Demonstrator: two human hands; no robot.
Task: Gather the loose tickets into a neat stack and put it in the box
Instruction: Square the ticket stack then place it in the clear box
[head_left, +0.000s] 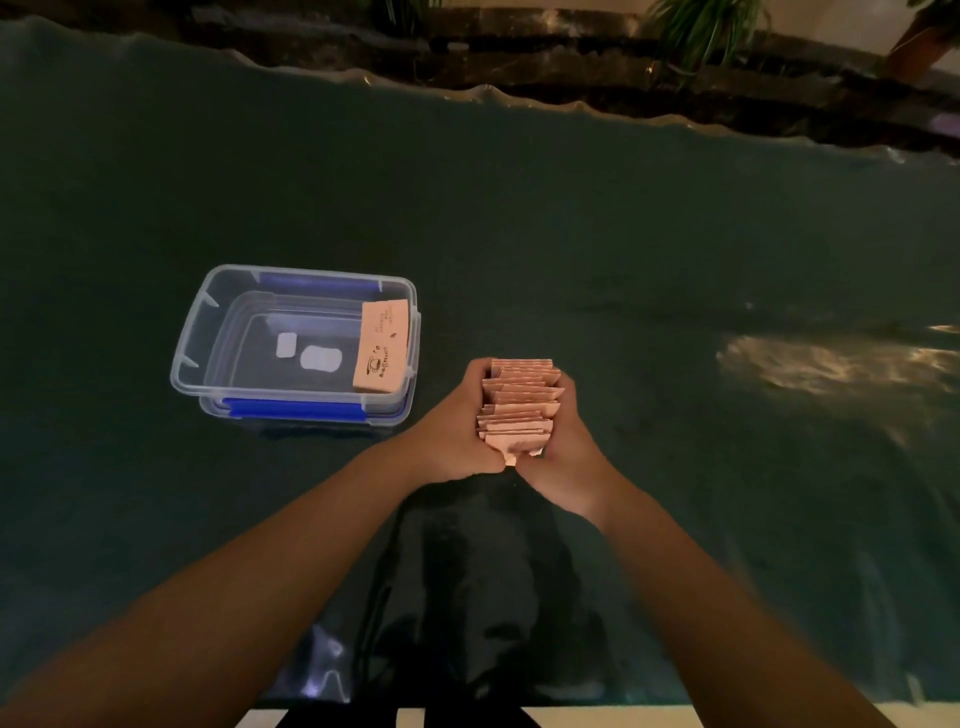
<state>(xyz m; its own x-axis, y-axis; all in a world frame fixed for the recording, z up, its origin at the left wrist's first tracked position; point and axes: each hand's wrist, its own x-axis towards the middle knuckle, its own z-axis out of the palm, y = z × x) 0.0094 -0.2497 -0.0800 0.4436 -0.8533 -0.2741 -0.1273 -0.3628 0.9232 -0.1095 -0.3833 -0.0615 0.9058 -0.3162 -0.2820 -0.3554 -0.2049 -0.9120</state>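
Pink paper tickets, ragged-edged, pressed between left hand and right hand — both clasped on the bundle, its long axis running away from the person. Dark green desk lies open all round. Clear plastic box sits near, left — one ticket inside.

Only print showing is on the ticket leaning against the right wall inside the clear plastic box: a small black cup-like drawing with a line of dark lettering beside it, plus fainter small lines nearer the top end. All of it is reading too small and blurred to make out. Two white stickers on the box floor are showing no legible text. Tickets pressed between both hands are showing no readable print.
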